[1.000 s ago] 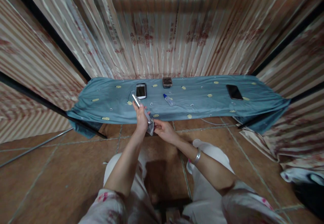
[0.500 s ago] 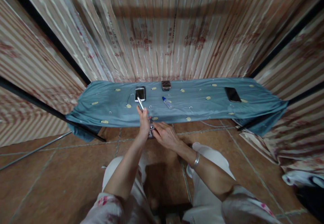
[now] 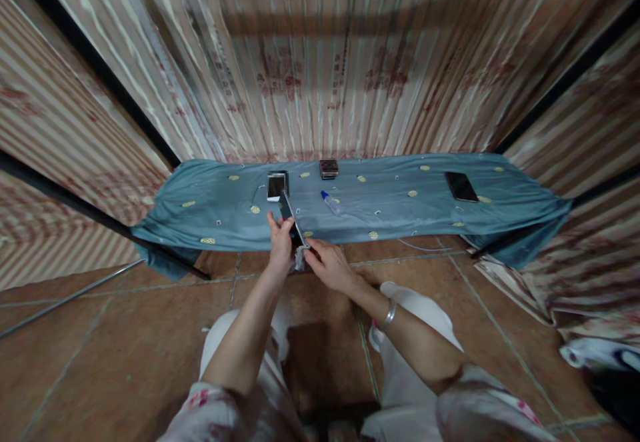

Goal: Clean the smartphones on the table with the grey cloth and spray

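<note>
A dark, flat mobile phone (image 3: 286, 207) is gripped in my left hand (image 3: 281, 245), its far end tilted toward the back of the table. My right hand (image 3: 331, 265) pinches a crumpled whitish cloth (image 3: 300, 259) against the phone's near lower end. Part of the cloth is hidden by my fingers. Just beyond the phone's tip lies a small white-edged device with a dark screen (image 3: 277, 186). To the right of the phone, a clear bottle with a blue cap (image 3: 331, 203) rests on its side.
A blue patterned cloth (image 3: 390, 212) covers the long, narrow table. Toward the back sits a small dark brown block or box (image 3: 329, 169). A black flat phone or tablet (image 3: 461, 187) lies at the right. Black poles (image 3: 100, 72) and striped curtains (image 3: 320, 62) surround the table.
The phone has turned in my left hand from edge-on to showing its dark face. My right hand has shifted slightly, and more of the whitish cloth shows below the phone.
</note>
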`<state>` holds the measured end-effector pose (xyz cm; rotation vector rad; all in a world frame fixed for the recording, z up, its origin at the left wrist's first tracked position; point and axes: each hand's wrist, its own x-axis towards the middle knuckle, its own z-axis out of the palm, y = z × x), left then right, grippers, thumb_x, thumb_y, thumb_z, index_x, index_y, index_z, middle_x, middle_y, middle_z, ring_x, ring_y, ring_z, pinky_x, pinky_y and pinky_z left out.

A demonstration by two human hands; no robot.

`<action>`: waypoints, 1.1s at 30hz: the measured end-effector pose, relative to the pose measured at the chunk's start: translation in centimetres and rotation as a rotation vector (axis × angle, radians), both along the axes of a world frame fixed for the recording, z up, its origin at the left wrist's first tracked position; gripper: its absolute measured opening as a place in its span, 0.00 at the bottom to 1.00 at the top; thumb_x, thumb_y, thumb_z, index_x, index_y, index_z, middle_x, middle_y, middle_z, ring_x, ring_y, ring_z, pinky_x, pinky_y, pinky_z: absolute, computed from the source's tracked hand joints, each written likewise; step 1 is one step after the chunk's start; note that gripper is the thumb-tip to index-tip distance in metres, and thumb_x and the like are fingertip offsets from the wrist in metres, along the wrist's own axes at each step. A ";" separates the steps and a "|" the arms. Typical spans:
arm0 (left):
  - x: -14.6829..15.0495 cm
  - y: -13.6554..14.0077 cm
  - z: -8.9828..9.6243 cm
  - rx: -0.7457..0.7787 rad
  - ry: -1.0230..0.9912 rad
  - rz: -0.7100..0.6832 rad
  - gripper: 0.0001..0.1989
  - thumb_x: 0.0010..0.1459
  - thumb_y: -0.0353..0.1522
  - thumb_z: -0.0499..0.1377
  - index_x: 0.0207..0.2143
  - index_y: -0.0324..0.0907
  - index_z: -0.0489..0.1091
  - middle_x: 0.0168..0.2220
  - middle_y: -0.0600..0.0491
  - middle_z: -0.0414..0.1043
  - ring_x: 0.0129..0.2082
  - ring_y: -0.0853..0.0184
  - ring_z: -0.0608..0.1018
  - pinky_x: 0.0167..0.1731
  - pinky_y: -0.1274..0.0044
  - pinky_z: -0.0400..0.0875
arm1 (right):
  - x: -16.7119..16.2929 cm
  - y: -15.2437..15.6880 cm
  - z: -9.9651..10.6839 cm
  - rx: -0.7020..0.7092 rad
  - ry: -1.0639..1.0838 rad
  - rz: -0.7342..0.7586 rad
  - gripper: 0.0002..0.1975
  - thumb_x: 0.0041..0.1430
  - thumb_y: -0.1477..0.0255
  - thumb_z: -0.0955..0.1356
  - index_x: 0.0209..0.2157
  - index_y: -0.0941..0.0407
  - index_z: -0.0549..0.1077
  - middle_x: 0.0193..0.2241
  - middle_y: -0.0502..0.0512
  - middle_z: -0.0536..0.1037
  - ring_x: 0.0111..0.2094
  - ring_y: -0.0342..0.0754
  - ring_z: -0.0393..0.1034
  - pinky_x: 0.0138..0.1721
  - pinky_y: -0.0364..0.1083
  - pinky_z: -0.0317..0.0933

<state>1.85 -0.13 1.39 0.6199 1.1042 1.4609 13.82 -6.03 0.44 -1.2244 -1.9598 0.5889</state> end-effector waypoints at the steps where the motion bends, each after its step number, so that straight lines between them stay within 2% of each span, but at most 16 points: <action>1: 0.1 0.0 0.0 0.005 -0.002 0.022 0.42 0.52 0.29 0.61 0.66 0.48 0.45 0.34 0.58 0.67 0.30 0.73 0.72 0.33 0.82 0.68 | 0.0 0.0 0.0 -0.026 0.023 0.001 0.12 0.64 0.73 0.62 0.45 0.58 0.73 0.39 0.60 0.80 0.41 0.51 0.74 0.45 0.48 0.64; 5: 0.2 0.1 0.0 0.040 0.007 0.032 0.44 0.50 0.29 0.63 0.66 0.51 0.47 0.40 0.56 0.69 0.33 0.72 0.75 0.35 0.81 0.69 | 0.0 0.3 -0.4 -0.152 0.168 0.007 0.13 0.65 0.69 0.61 0.38 0.56 0.76 0.33 0.55 0.80 0.35 0.50 0.74 0.39 0.46 0.64; 9: -0.1 0.3 -0.2 0.067 0.067 0.044 0.47 0.48 0.29 0.65 0.67 0.52 0.45 0.53 0.51 0.67 0.43 0.68 0.76 0.41 0.79 0.70 | -0.2 1.2 -1.6 -0.344 0.407 0.018 0.14 0.63 0.68 0.61 0.32 0.56 0.76 0.25 0.51 0.78 0.29 0.48 0.73 0.33 0.44 0.66; 12: -0.3 0.3 -0.2 0.076 0.097 0.029 0.44 0.51 0.31 0.63 0.67 0.50 0.46 0.57 0.49 0.65 0.50 0.65 0.75 0.47 0.77 0.69 | -0.3 1.8 -2.4 -0.453 0.542 0.026 0.13 0.60 0.69 0.62 0.29 0.56 0.76 0.23 0.49 0.77 0.27 0.46 0.72 0.31 0.43 0.66; 16: -0.5 0.2 -0.3 0.056 0.138 0.030 0.36 0.56 0.33 0.57 0.66 0.46 0.49 0.60 0.49 0.64 0.57 0.66 0.71 0.56 0.77 0.62 | 0.0 2.2 -2.6 -0.400 0.526 -0.015 0.13 0.57 0.69 0.63 0.21 0.55 0.72 0.19 0.48 0.73 0.23 0.43 0.67 0.27 0.41 0.60; 20: -0.5 0.0 -0.8 0.045 0.187 -0.003 0.36 0.57 0.34 0.54 0.67 0.43 0.49 0.62 0.47 0.61 0.61 0.65 0.67 0.61 0.75 0.56 | 0.4 2.8 -2.7 -0.338 0.527 -0.051 0.14 0.57 0.66 0.63 0.19 0.54 0.69 0.17 0.47 0.68 0.20 0.42 0.61 0.24 0.40 0.54; 28: 0.2 -1.0 -2.4 0.071 0.258 -0.124 0.33 0.58 0.33 0.52 0.66 0.43 0.51 0.63 0.47 0.61 0.62 0.64 0.66 0.62 0.72 0.55 | 1.6 5.0 -3.3 -0.277 0.599 -0.195 0.18 0.55 0.56 0.63 0.21 0.54 0.69 0.18 0.47 0.66 0.21 0.43 0.57 0.24 0.41 0.50; 33: 0.4 -1.7 -2.7 0.063 0.265 -0.159 0.31 0.59 0.33 0.54 0.65 0.45 0.54 0.64 0.48 0.61 0.64 0.65 0.62 0.63 0.72 0.52 | 2.5 6.0 -3.3 -0.257 0.628 -0.269 0.22 0.53 0.51 0.64 0.17 0.53 0.64 0.16 0.45 0.61 0.21 0.42 0.54 0.23 0.41 0.47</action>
